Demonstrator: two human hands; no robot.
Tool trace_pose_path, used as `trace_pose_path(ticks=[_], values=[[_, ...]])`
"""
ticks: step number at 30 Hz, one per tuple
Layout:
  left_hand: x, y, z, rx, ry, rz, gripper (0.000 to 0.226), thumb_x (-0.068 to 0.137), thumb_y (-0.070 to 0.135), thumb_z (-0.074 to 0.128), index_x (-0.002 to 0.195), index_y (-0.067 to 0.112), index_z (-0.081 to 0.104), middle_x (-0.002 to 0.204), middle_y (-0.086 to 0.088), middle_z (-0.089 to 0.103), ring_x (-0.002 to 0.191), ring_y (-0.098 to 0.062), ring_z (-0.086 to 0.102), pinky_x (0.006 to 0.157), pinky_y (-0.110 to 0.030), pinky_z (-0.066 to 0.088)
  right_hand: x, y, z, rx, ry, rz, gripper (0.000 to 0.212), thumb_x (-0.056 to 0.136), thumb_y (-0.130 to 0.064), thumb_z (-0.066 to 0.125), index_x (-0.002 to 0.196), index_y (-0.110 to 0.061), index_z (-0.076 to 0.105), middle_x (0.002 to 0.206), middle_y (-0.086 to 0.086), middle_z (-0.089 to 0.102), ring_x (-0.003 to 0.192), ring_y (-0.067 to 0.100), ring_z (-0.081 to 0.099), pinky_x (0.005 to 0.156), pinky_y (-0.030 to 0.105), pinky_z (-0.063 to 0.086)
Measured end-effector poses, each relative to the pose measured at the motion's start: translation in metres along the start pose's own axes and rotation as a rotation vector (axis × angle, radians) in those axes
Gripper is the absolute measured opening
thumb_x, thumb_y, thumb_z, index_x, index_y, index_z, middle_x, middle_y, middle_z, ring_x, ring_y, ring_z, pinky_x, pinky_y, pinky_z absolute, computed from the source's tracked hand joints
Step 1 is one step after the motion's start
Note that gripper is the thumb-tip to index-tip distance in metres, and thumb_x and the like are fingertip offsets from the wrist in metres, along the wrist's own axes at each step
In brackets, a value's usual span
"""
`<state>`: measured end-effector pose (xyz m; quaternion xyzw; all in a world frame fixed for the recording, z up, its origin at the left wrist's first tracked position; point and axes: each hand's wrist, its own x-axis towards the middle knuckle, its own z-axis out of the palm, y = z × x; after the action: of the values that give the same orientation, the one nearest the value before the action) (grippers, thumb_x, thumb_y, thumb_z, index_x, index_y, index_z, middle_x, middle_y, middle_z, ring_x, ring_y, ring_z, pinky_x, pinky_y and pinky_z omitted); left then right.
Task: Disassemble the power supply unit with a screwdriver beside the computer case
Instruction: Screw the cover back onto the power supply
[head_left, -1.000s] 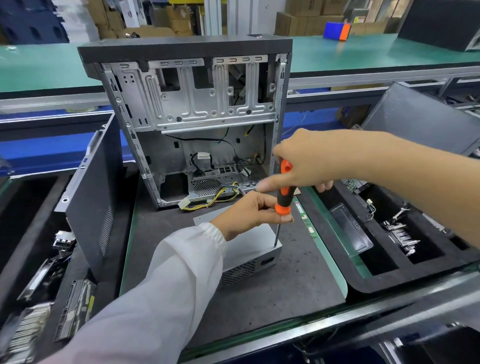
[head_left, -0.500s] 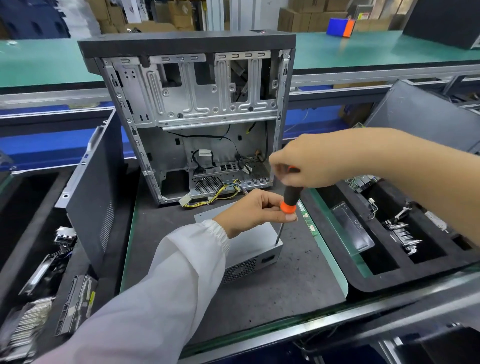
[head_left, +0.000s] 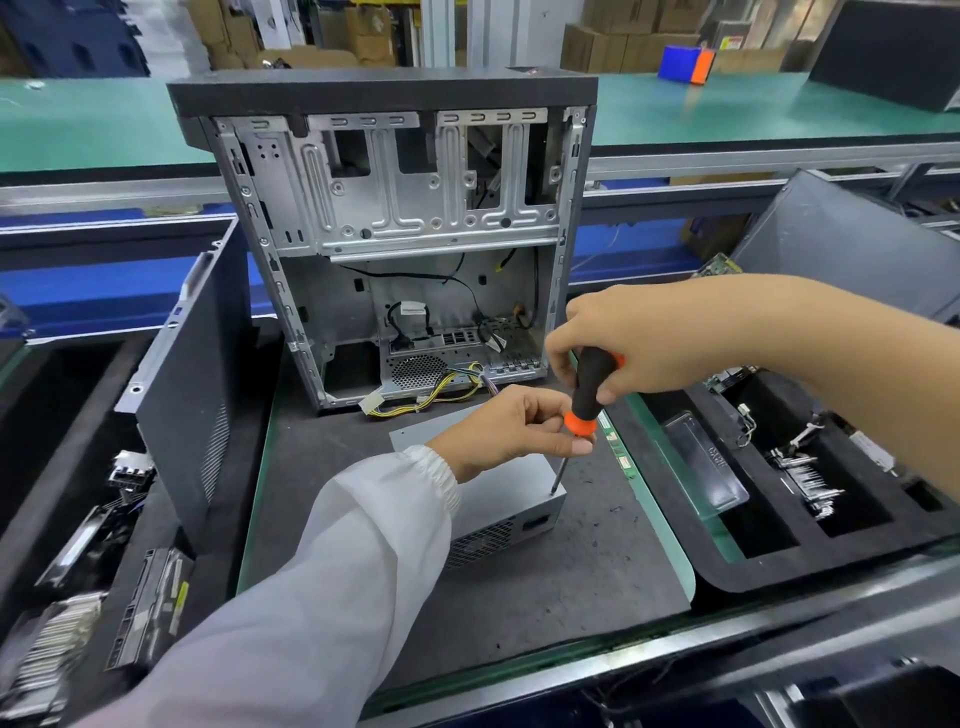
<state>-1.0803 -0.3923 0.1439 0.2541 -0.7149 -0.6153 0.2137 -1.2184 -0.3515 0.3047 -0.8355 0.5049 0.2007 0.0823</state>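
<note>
The right hand (head_left: 628, 340) grips the top of the screwdriver (head_left: 586, 397), with the fingers curled around the black part of the handle. The left hand (head_left: 511, 428) pinches the orange collar at the bottom of the handle between thumb and fingers, so both hands hold the same tool. The screwdriver stands almost upright, a little tilted with the top toward 1 o'clock. Its thin metal shaft goes down from the collar, and the tip touches the top face of the PSU (head_left: 511, 506) near the corner at 4 o'clock of the box.

The right forearm is bare and comes in from 3 o'clock, above a black tray (head_left: 779, 566). The left arm comes from 7 o'clock in a white sleeve (head_left: 332, 571) with an elastic cuff at the wrist, and it lies over the left part of the PSU.

The PSU is a grey metal box with a vent grille on its near side. It lies on a dark mat (head_left: 545, 597), just in front of the case (head_left: 395, 244), which stands open at 12 o'clock from the hands. Yellow and black wires (head_left: 441, 389) come out at the bottom of the case, near the far edge of the PSU. A side panel (head_left: 192, 374) leans at 9 o'clock. The tray at 3 o'clock holds small metal parts (head_left: 810, 480).
</note>
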Motion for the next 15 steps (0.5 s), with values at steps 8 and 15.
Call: trace_pose_path(ticks=[8,15], values=[[-0.01,-0.028,-0.026,0.291,-0.057,-0.13,0.018,0.088,0.002,0.068,0.105,-0.001,0.065,0.054,0.006,0.028,0.05,-0.01,0.024,0.055,-0.025,0.024,-0.005,0.005,-0.004,0.069,0.056,0.033,0.022,0.086,-0.022,0.069,0.103,-0.03,0.058,0.089,-0.016,0.043,0.083,0.01,0.047,0.078,0.032,0.043],[-0.016,-0.038,-0.016,0.38,-0.03,-0.103,0.006,0.086,0.023,0.074,0.086,0.018,0.071,0.049,0.011,0.031,0.048,-0.008,0.026,0.051,-0.021,0.023,-0.009,0.013,-0.016,0.145,0.141,0.031,0.014,0.088,-0.031,0.066,0.096,-0.037,0.057,0.087,-0.015,0.05,0.075,0.003,0.049,0.067,0.024,0.04]])
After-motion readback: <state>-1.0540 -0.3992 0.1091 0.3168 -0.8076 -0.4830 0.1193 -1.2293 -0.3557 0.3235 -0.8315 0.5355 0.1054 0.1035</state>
